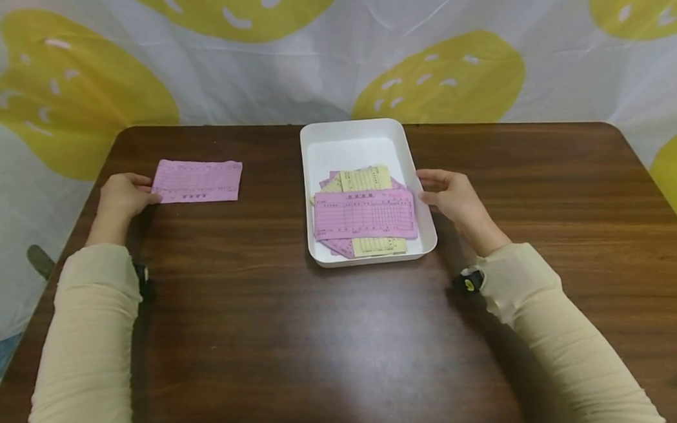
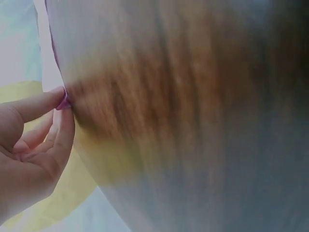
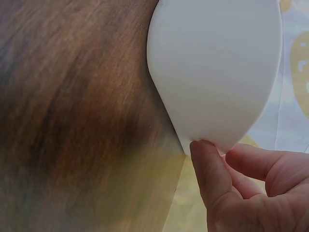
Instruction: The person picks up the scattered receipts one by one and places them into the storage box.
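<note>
A pad of pink printed slips (image 1: 197,181) is at the table's left side. My left hand (image 1: 124,200) pinches its left end between thumb and fingers; in the left wrist view that hand (image 2: 36,140) grips a pink edge (image 2: 63,102). Toward the back middle stands a white tray (image 1: 340,143). Inside it, a pink slip pad (image 1: 364,215) lies over several crossed pink and yellow pads (image 1: 365,179). My right hand (image 1: 450,195) holds the tray's right side; up close, the thumb and fingers of that hand (image 3: 251,186) meet the white wall (image 3: 217,72).
The brown wooden table (image 1: 236,347) has rounded back corners. Behind it hangs a white cloth (image 1: 318,77) with yellow shapes, close to the table's back edge. Dark bands sit at both wrists.
</note>
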